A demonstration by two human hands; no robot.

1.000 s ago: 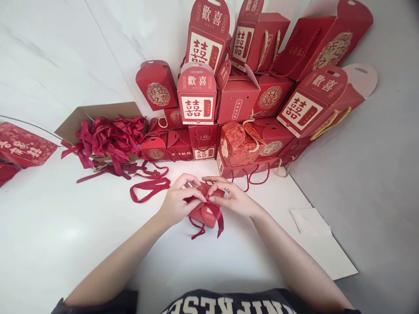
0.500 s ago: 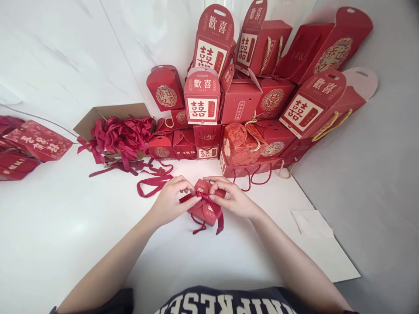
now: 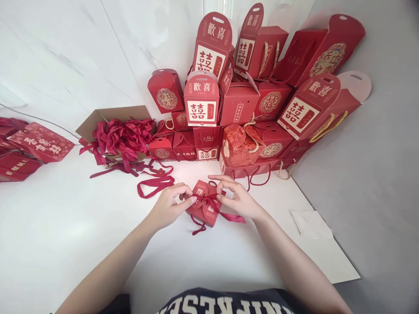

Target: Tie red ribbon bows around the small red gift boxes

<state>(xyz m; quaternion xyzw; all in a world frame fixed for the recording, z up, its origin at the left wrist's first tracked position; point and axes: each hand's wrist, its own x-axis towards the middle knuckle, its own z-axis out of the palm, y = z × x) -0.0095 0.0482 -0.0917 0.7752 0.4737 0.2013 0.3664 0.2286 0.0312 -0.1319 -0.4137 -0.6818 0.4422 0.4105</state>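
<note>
A small red gift box (image 3: 207, 214) with pale lettering lies on the white table in front of me, its petal-like flaps folded over the top. Across its top runs a dark red ribbon (image 3: 233, 217), gathered at the middle, one tail trailing off to the right. My left hand (image 3: 173, 201) pinches the ribbon at the box's left side between thumb and forefinger. On the other side my right hand (image 3: 236, 198) pinches it with thumb and forefinger, other fingers raised. A twisted red cord (image 3: 198, 226) sticks out at the near left of the box.
Behind it, red gift boxes (image 3: 202, 104) with cord handles are stacked against the wall. To their left a cardboard box (image 3: 94, 120) overflows with red ribbons (image 3: 122, 137). A loose ribbon loop (image 3: 155, 187) lies near my left hand. A white tissue (image 3: 310, 223) rests at right.
My hands have moved a little farther apart, drawing the ribbon outward over the box. The ribbon's tail has swung from hanging toward me to lying out to the right.
</note>
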